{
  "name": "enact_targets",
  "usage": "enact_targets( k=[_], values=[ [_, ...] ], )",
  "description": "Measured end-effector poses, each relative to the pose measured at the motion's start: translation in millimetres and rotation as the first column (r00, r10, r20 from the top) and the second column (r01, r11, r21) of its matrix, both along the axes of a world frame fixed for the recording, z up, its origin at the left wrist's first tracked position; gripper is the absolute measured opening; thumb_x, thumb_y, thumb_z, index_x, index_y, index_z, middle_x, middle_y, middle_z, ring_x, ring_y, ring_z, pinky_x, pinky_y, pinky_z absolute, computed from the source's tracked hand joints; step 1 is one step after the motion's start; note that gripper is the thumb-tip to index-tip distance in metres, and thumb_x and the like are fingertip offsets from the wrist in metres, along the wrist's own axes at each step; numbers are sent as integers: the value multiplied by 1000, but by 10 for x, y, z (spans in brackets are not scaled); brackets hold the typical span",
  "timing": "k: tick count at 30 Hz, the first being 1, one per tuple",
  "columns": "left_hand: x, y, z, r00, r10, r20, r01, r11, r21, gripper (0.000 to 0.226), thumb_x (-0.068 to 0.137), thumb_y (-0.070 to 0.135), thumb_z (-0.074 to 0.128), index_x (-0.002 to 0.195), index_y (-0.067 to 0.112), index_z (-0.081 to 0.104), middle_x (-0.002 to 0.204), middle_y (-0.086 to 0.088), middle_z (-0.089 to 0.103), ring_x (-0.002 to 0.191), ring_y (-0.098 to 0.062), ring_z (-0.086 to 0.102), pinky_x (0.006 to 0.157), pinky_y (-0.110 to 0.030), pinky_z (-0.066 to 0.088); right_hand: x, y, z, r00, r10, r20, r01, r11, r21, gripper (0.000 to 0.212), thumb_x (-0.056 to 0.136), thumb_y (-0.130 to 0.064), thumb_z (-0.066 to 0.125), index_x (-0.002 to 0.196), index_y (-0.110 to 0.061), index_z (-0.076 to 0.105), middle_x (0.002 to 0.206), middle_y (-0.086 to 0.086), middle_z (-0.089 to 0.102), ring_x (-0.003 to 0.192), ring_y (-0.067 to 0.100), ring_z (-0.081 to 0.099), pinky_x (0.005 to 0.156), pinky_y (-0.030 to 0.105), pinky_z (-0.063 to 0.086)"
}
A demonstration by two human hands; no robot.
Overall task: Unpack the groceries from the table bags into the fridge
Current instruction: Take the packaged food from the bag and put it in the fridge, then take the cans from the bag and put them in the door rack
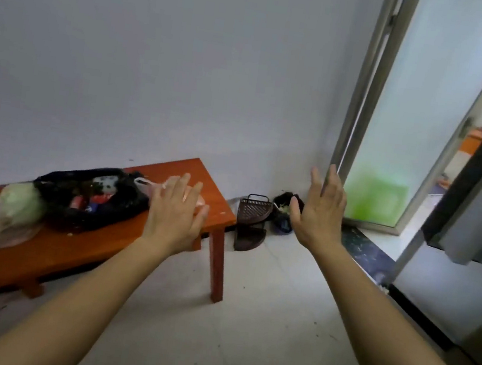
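Brown rack beside table

Both arms extend forward, palms down, fingers spread and empty: left hand above the right end of the low red-brown table, right hand over the floor. On the table: a black bag lying open, a clear bag holding a pale green cabbage, a pinkish bag. A dark corner rack stands beside the table leg.
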State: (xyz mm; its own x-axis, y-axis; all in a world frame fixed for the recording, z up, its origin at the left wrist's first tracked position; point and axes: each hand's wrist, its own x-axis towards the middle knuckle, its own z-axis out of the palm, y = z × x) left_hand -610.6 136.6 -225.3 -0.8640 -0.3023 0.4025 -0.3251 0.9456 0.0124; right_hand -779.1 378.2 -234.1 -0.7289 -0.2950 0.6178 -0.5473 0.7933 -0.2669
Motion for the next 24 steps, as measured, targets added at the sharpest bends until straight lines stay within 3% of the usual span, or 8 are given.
enact_targets(
  k=[7,13,16,24],
  values=[
    [259,-1429,-536,934,309,180,-322,945,50,62,101,53,29,153,19,31,161,-10,26,150,-27,20,121,-52,18,-334,-1804,-589,956,250,155,-255,967,18,68,88,-30,61,147,-4,39,153,31,30,138,47,34,109,57,36],
    [133,-2664,-263,878,429,211,-449,892,56,62,102,52,29,154,19,29,163,-11,20,151,-29,16,121,-51,18,-652,-3230,-443,880,413,234,-427,904,11,66,93,-27,58,150,-6,33,155,26,30,143,41,30,112,53,34],
    [115,-3146,-124,855,487,177,-506,858,84,60,102,49,35,152,16,34,161,-14,26,147,-32,24,119,-50,25,-756,-3880,-325,837,486,252,-503,864,5,62,95,-27,56,149,-7,33,154,21,33,143,36,31,112,49,37],
    [272,-4113,-518,807,513,294,-585,765,269,60,101,46,43,152,18,33,161,-11,26,147,-29,26,116,-47,30,-547,-5361,-627,574,681,454,-784,617,65,54,96,-26,52,147,-17,39,144,8,43,132,29,43,98,44,48]
  ],
)
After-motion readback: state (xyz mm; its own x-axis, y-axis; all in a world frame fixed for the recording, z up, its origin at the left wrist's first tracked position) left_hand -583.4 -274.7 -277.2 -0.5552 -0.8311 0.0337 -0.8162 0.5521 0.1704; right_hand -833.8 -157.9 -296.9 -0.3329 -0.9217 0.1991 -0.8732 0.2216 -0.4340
